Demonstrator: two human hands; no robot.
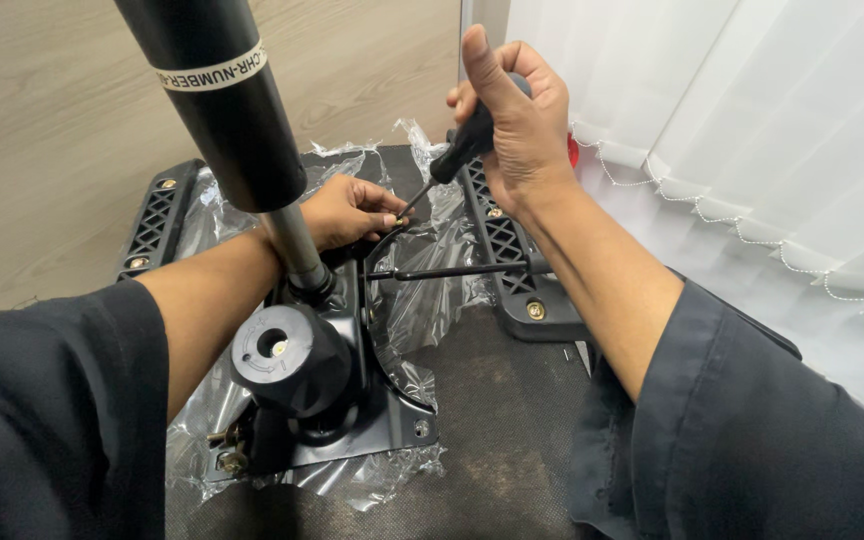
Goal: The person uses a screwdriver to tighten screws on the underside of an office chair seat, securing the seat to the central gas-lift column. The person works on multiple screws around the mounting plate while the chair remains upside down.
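While both dark sleeves fill the bottom of the view, a black knob (289, 357) stands nearest, upright on a black metal plate (392, 425) that lies on crinkled clear plastic (422, 300). From the plate a steel rod runs up into a thick black cylinder (227, 110), which leans toward the top left and wears a white band. A thin black lever (457, 270) juts from the plate to the right, toward the right forearm.

Beyond the knob, the left hand (352, 212) rests on the far end of the plate, fingers curled and pinched around something small at the screwdriver's tip; what it is cannot be made out. The right hand (517, 115) is higher and farther, closed tight around the black handle of a screwdriver (450, 165) that slants down and left to meet the left fingertips.

Two black slotted brackets (152, 225) flank the plastic on the dark seat base (492, 420). Wood floor lies behind, white curtain (752, 130) to the right.
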